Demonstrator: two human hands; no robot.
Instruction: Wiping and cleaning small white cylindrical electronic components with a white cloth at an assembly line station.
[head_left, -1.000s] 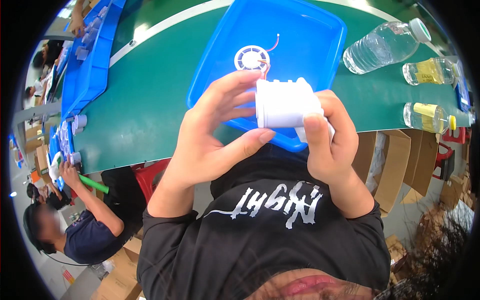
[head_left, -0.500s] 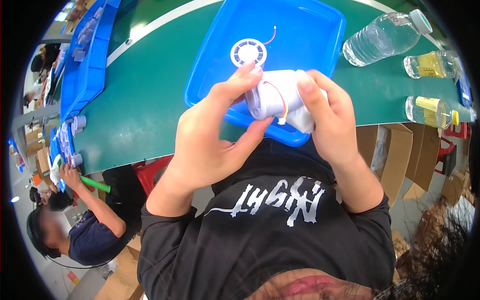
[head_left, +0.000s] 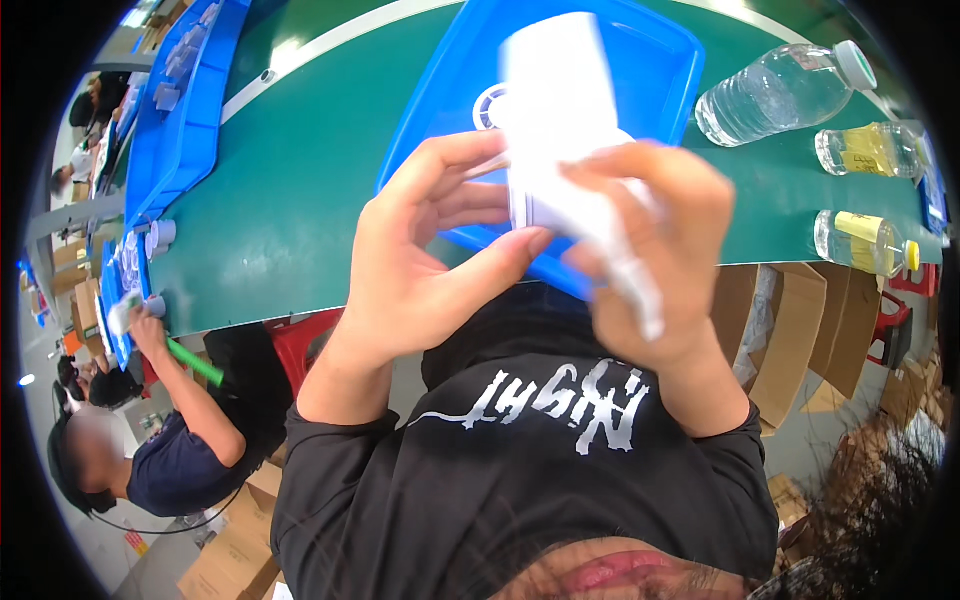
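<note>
Both my hands hold a white plastic cylinder-shaped housing (head_left: 555, 110) over the near edge of a blue tray (head_left: 660, 60). My left hand (head_left: 420, 260) grips its lower left side with thumb and fingers. My right hand (head_left: 660, 250) wraps its right side and is blurred by motion. A white strip hangs down from my right hand. A white round fan part (head_left: 490, 105) lies in the tray, partly hidden behind the housing.
The tray lies on a green table (head_left: 290, 200). Three plastic bottles (head_left: 780, 85) lie at the right. More blue trays (head_left: 170, 120) with white parts run along the left, where another person (head_left: 150, 440) works. Cardboard boxes (head_left: 790, 330) stand under the table.
The housing lay sideways between my hands with a wire showing; now it stands tall and blurred, swung upward. My right hand has shifted around it.
</note>
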